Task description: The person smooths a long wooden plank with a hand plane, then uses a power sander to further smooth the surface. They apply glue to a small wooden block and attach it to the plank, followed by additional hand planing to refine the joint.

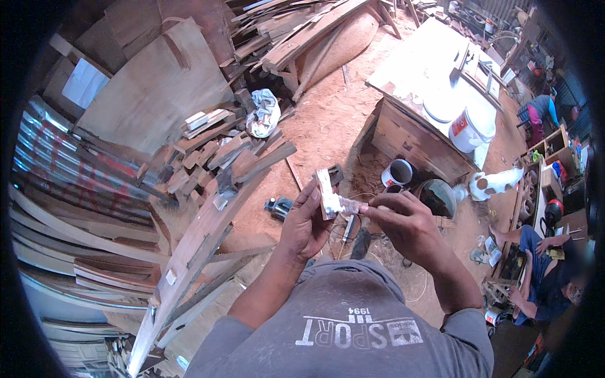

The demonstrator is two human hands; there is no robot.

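My left hand [301, 222] is closed around a small flat wooden piece [326, 205], held upright in front of my chest. White paste [329, 194] thickly coats its face. My right hand [405, 222] pinches a short, flat tool [350, 206], perhaps a brush or a spatula; its tip is smeared white and touches the coated face. A dark block-like part [336, 173] shows behind the top of the wooden piece; whether it is joined on, I cannot tell.
Beyond my hands stand a workbench [403, 135] with a white bucket [471, 130], and an open can [398, 172]. Wood scraps [201, 157] and a long beam [195, 264] lie left. A spotted dog [498, 184] and a seated person [543, 271] are right.
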